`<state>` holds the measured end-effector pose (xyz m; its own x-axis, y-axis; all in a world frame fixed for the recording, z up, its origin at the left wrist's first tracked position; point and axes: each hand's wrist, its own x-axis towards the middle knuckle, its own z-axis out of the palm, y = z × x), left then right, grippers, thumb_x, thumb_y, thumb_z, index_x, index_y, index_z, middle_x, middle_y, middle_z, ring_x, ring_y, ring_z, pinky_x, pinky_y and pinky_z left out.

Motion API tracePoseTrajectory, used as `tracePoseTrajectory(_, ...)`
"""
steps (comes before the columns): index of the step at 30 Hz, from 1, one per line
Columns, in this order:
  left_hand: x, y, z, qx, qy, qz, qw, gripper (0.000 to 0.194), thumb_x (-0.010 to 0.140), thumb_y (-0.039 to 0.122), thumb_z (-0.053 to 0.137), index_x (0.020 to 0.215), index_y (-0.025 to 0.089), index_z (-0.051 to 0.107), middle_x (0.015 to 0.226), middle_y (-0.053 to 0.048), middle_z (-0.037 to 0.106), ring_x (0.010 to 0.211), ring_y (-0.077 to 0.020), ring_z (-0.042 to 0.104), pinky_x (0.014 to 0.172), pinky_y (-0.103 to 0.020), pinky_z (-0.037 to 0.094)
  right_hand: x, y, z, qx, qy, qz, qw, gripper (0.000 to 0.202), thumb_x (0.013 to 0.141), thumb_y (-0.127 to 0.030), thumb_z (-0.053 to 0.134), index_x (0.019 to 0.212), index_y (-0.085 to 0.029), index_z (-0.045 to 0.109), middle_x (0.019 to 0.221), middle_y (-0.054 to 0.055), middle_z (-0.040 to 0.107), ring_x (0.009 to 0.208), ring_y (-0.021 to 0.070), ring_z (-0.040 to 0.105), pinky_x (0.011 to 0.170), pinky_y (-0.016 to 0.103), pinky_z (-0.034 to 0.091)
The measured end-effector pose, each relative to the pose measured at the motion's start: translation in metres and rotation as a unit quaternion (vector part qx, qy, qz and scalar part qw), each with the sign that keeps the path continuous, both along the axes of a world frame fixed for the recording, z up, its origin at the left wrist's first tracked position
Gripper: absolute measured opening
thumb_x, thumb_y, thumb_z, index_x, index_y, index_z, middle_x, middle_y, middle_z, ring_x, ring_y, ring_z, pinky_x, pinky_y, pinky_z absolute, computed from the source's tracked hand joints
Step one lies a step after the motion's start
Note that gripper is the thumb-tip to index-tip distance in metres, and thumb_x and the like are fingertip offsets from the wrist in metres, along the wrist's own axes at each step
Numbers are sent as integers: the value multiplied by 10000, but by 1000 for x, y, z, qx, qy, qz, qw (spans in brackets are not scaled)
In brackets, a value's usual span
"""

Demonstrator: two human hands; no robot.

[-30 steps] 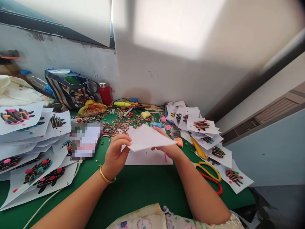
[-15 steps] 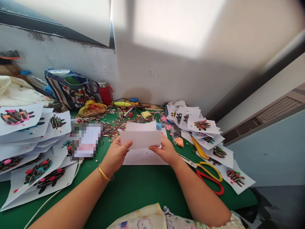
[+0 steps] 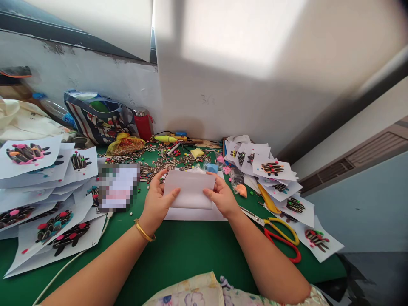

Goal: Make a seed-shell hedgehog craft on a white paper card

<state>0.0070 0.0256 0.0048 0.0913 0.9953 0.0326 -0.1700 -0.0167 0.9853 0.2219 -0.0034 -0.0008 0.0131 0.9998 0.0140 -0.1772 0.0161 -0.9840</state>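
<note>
A folded sheet of white paper [image 3: 190,191] is held up between my two hands, over the middle of the green table. My left hand [image 3: 158,196] grips its left edge, thumb on the near face and fingers behind. On the opposite edge, my right hand [image 3: 222,194] pinches the paper the same way. Another white sheet [image 3: 194,214] lies flat on the table beneath it, partly hidden. Just beyond the held paper sits a small blue lump [image 3: 211,168] in clear wrapping.
Sheets with sunflower-seed pictures [image 3: 73,229] pile up at left, beside a blurred phone [image 3: 118,187]. More seed pictures [image 3: 272,168] stack at right, near scissors [image 3: 280,231] and a yellow cutter [image 3: 268,199]. Loose sunflower seeds [image 3: 156,168], a red flask [image 3: 143,124] and a striped bag [image 3: 95,119] lie behind.
The folded paper has tipped and come down slightly, its upper flap now lying level with the rest. Both hands keep their hold, and the blue lump behind shows more.
</note>
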Motion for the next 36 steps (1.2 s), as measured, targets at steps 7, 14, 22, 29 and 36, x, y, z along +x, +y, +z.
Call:
tracePoseTrajectory(7,-4,3,3,-39,62,-38,997,524,662,479,779,1038,139,646,992,-95,707,820,-219,648,674,-286,504,7,0,-1,-7,-44,41,998,511,756,-383,719,1214,-244,540,1079,53,651,927,201,630,788,328,512)
tracePoseTrajectory(14,-4,3,1,-13,225,-109,968,446,661,491,741,945,150,695,894,-60,715,775,-225,630,634,-281,476,19,-3,9,-10,-253,60,966,412,731,-366,735,1111,-226,662,954,29,635,819,160,570,745,291,465)
tracePoseTrajectory(22,-2,1,0,-36,229,-144,962,418,693,519,697,902,157,691,837,-46,706,729,-218,624,580,-262,456,11,-6,11,-83,-258,103,957,234,761,-384,674,839,-165,700,782,25,664,689,147,576,581,236,429)
tracePoseTrajectory(29,-1,0,1,-49,188,-129,972,375,649,502,741,813,166,722,739,-41,695,637,-200,588,513,-247,421,12,-6,11,-91,-255,110,956,238,760,-401,676,841,-180,709,795,30,686,695,161,595,587,248,436)
tracePoseTrajectory(36,-1,1,3,-49,205,-136,968,397,653,520,728,828,165,737,760,-50,709,651,-213,599,531,-258,427,13,-6,11,-96,-262,133,951,220,780,-392,653,844,-186,696,814,24,681,714,162,596,605,249,445)
